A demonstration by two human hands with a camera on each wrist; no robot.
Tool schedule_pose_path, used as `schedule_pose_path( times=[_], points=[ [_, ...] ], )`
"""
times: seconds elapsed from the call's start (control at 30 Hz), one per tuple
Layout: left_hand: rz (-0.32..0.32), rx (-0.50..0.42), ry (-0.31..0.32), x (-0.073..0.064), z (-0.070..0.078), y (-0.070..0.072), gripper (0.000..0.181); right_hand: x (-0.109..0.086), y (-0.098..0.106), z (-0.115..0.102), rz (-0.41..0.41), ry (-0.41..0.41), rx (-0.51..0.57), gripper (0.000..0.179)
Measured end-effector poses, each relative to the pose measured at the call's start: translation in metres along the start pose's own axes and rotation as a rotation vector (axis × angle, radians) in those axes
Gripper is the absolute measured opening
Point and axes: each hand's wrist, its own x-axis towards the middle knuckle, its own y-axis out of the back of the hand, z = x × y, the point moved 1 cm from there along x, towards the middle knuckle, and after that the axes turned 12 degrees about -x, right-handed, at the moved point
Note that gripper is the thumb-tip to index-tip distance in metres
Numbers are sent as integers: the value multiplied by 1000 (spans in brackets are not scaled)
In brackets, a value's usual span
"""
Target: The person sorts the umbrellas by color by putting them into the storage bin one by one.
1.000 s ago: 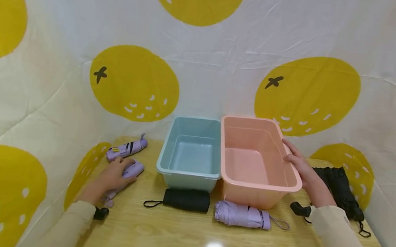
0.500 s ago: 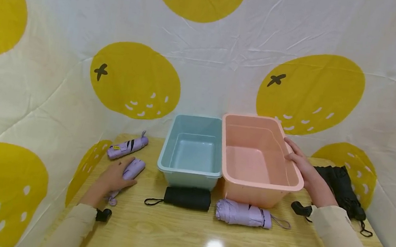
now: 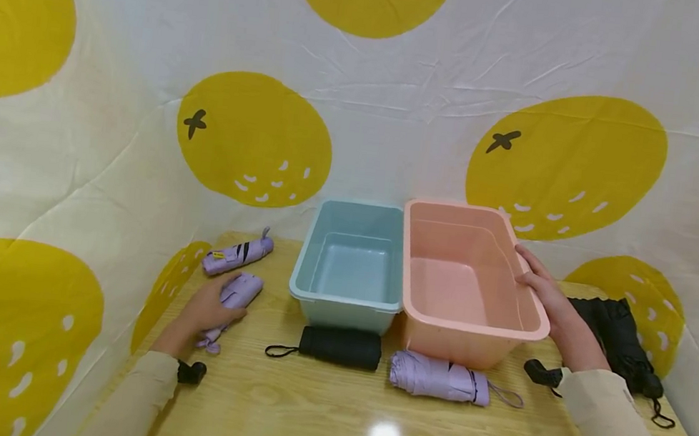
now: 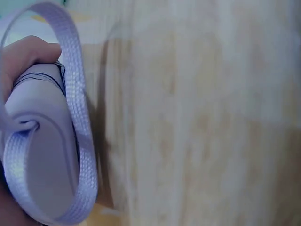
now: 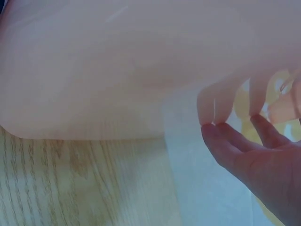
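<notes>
My left hand [image 3: 208,310] grips a purple folded umbrella [image 3: 242,291] lying on the left of the table. In the left wrist view, the umbrella's end [image 4: 44,103] and its looped strap stand close to the camera, with a fingertip curled over the side. My right hand [image 3: 549,298] holds the right rim of a pink plastic basin [image 3: 452,343], its thumb over the edge. The right wrist view has the fingertips [image 5: 209,132] against the outer wall of that basin. Part of the left-hand umbrella is hidden under the palm.
A light blue basin [image 3: 348,316] stands left of the pink one. Before them lie a black folded umbrella [image 3: 341,348] and a purple one [image 3: 437,379]. Another purple umbrella [image 3: 240,256] lies at back left, and a black one [image 3: 616,342] at right. A patterned cloth hangs behind.
My left hand has settled lower around the purple umbrella. The whole scene has shifted slightly right in the head view. My right hand stays at the pink basin's rim.
</notes>
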Motion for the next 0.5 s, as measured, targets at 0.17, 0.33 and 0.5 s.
schedule_pose_path(
  times=[0.17,0.33,0.5],
  points=[
    [19,-20,61,-1,4,4,87,3,1,-2,-3,-1,1,68],
    [38,-44,55,3,20,14,86,5,1,-2,2,3,-15,67],
    [64,-27,12,9,47,27,81,2,2,4,0,30,14,67]
  ],
)
